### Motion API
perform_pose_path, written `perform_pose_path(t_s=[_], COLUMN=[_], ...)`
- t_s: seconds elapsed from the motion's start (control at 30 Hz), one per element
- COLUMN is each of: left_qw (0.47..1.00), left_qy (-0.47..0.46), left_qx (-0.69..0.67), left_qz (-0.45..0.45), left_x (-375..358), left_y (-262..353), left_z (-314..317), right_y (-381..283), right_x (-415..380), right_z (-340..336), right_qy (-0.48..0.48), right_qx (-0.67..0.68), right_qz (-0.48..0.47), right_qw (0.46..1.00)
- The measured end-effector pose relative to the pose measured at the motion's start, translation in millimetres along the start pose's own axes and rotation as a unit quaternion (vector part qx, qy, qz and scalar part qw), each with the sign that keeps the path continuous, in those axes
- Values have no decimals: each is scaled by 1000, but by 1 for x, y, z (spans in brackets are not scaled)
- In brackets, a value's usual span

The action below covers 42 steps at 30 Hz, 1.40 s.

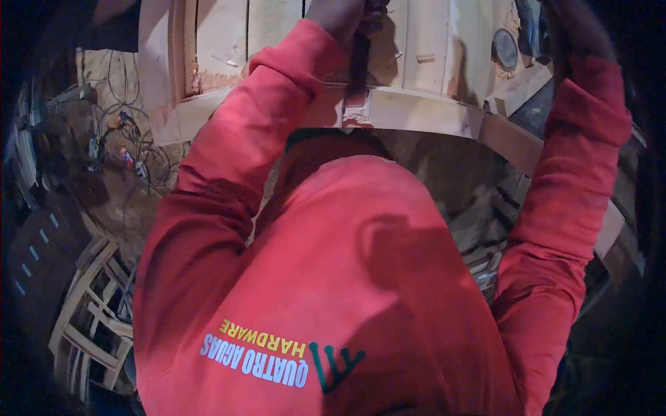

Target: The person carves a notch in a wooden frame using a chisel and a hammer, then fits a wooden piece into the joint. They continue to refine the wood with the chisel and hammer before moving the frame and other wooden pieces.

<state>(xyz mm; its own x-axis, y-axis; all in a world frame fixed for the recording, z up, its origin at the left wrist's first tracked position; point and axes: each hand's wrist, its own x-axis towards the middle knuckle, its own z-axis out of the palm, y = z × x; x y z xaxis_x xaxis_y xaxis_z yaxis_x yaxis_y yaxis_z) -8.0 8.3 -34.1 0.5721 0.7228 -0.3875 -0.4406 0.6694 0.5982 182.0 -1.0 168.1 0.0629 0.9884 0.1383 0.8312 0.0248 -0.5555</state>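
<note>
At the top edge my left hand [340, 19] is closed round a dark, narrow tool that looks like a chisel [358, 66]. The tool's lower end meets a pale, rough notch [356, 109] cut in the curved front rail [423, 111] of a wooden frame. My right hand [581, 31] is raised at the upper right, dark and partly cut off by the frame's edge. Its fingers and anything in them do not show clearly. Near it, a round greyish disc [505, 48] sits on the wood.
Pale boards [222, 41] with wood chips make up the work surface. A loose wood strip [522, 89] lies at its right. Tangled cables [132, 139] are on the floor at left, above a slatted wooden frame [90, 319]. My red sweatshirt [361, 263] fills the lower middle.
</note>
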Motion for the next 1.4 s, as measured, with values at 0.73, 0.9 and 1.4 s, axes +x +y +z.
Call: perform_pose_path(t_s=[0.73,0.9,1.4], left_qw=[1000,984,967], left_qy=[-12,34,15], left_qx=[14,166,-252], left_qz=[-24,53,-21], left_x=[1,9,30], left_y=[-3,11,60], left_z=[3,18,-57], right_y=[23,-9,68], right_x=[33,18,-117], right_z=[26,16,85], right_qy=[-187,-302,16], right_qx=[-88,-135,21], right_qz=[67,76,136], right_qw=[976,941,990])
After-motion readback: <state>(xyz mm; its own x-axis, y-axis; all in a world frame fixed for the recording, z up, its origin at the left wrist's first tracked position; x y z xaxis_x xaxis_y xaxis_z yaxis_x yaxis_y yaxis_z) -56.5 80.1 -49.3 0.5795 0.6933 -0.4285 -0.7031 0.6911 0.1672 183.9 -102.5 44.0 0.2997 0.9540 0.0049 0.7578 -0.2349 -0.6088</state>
